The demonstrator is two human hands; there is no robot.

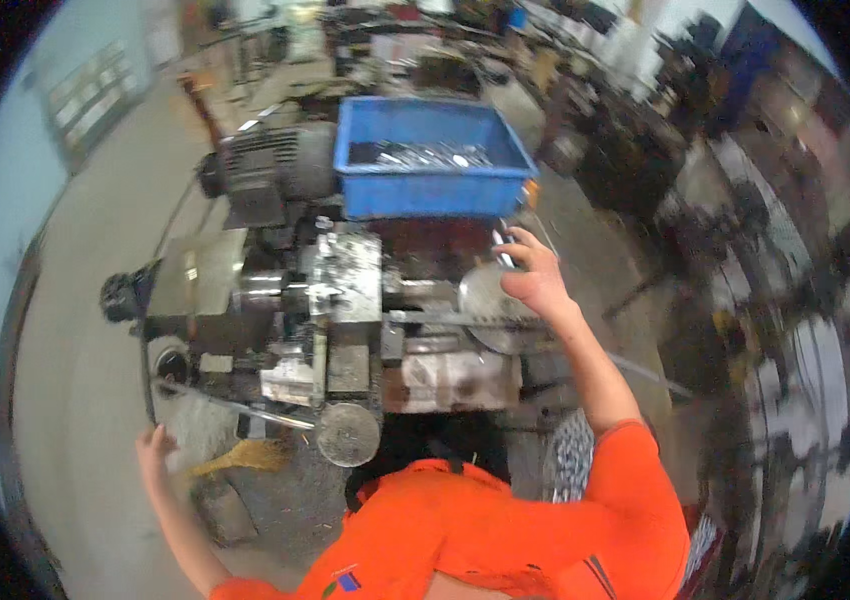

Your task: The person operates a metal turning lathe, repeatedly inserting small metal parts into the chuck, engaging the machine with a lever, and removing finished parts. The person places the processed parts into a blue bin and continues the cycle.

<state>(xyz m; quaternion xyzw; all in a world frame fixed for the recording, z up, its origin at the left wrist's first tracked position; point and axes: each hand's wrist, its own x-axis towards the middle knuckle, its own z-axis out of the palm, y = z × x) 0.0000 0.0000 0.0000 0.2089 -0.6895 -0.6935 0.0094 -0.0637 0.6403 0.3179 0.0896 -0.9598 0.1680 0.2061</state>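
Step in hand, as I judge it over my remote feed: handling one slender metal piece; the next move calls for a steady pinch.
Lever: slim, dark, lower end at my left hand; whether those fingers grip, I cannot tell.
Broom: yellowish straw, bristly.
Motor: ribbed grey casing.
Disc: round, dull metal.
Bin: blue plastic, rectangular, loose shiny parts inside.
Right hand: fingers narrowed on the bright piece, near the bin's right end.
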